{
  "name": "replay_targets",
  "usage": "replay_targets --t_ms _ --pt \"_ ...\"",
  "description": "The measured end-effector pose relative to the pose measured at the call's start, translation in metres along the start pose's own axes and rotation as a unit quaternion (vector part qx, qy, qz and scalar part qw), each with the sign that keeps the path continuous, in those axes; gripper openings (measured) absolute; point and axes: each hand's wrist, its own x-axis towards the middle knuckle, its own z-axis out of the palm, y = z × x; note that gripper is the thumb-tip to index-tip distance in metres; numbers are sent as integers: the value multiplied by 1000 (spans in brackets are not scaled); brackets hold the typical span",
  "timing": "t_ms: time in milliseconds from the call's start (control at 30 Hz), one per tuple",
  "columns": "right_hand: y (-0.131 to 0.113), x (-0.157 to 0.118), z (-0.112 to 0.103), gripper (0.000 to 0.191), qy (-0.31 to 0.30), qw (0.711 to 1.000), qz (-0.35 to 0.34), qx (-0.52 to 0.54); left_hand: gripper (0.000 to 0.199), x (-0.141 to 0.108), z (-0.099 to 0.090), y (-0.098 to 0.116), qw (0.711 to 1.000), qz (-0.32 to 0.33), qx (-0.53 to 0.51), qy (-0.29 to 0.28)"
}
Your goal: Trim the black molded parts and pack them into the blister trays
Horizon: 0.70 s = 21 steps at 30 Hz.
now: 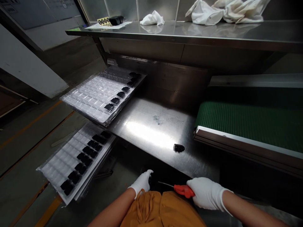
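Observation:
My left hand [142, 182], in a white glove, is closed around a small black part [150, 180] that is mostly hidden by the fingers and dark surroundings. My right hand [207, 193], also gloved in white, grips a tool with a red handle [184, 190]. The tool's thin metal shaft [165, 183] points left toward the black part, with a gap between them. Another black part [179, 148] lies on the steel table [151, 126] beyond my hands.
A plastic tray with black parts [94, 94] rests at the table's left end; a second tray [61, 167] sits lower. At right is a green conveyor belt [251, 116]. A steel shelf [170, 34] above holds white cloths [205, 14] and a black object [115, 20].

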Motion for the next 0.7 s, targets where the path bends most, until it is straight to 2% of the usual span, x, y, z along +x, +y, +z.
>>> replay_targets --t_ms 233,500,700 --pt "-4 0 4 25 5 1000 2 7 57 -1 4 -6 998 -53 -3 19" --pt "-13 4 -2 26 -6 1000 22 9 53 5 1 -17 999 -38 -36 10" --pt "-8 5 1 26 -11 1000 20 8 47 3 0 -18 997 -26 -69 14"
